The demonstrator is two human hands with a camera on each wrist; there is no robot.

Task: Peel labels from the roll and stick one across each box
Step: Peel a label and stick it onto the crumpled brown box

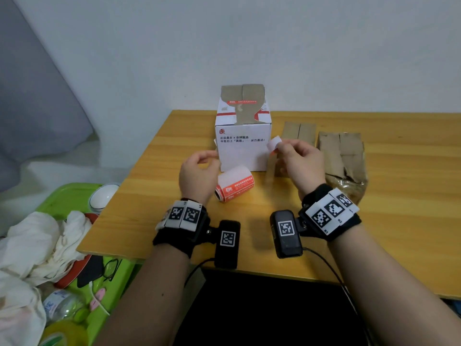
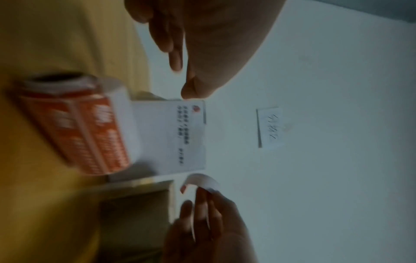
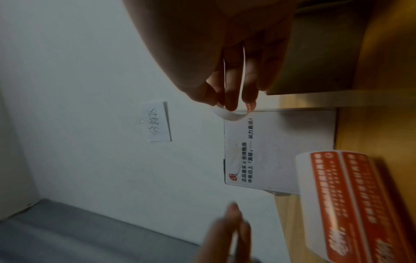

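**One label off the roll, no box visibly labelled yet**

While the right hand (image 1: 298, 158) pinches a curled, peeled label (image 1: 274, 143) between thumb and fingertips, the left hand (image 1: 198, 174) hangs beside it with fingers loosely curled and nothing clearly in them; a pale sliver at its fingertips may be backing paper, but I cannot tell. The label is held in the air just in front of the white box (image 1: 243, 136), at its right front edge, not yet touching any surface. The orange-and-white label roll (image 1: 233, 187) lies on its side on the bench (image 1: 399, 196), near the front of the white box and between the two hands.

As for progress, I judge the task to be in its early part. The peeling for this round looks done, and the sticking is what remains. The white box's top shows torn brown patches and a red strip, but whether that strip is a fresh label I cannot say. To the right sit two brown cardboard boxes (image 1: 341, 156), and their visible flaps carry no label. So at least those two, and probably all three, are left to do.
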